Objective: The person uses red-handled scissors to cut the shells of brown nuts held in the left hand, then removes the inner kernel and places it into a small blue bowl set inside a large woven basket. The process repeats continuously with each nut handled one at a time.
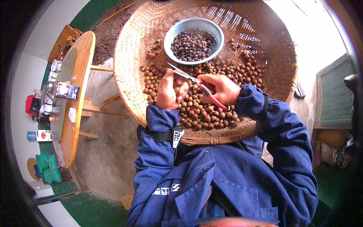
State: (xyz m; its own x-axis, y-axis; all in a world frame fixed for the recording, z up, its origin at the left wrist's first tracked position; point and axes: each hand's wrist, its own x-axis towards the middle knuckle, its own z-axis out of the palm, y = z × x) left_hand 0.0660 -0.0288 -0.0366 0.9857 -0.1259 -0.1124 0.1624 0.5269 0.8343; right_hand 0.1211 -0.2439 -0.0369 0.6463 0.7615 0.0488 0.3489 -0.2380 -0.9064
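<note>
My right hand (pixel 221 90) is wrapped round a pair of scissors (pixel 212 99) with red handles. Their metal blades are spread apart and point left, passing over the fingers of my left hand (pixel 171 90). The left fingers are curled in, and whatever they pinch is hidden. Below both hands, many round brown nuts (pixel 200 113) lie in a wide woven bamboo basket (pixel 132 56). A light-blue plastic colander (pixel 169 47) stands inside it beyond my hands. Dark, shiny seeds (pixel 193 45) fill its bottom.
To the left stands a wooden table (pixel 85 68) with a boxed item, bottles and small goods. Green bags (pixel 49 168) sit at the far left. A brush (pixel 300 90) lies right of the basket, near a greenish cabinet (pixel 332 94). The basket's near rim is against my body.
</note>
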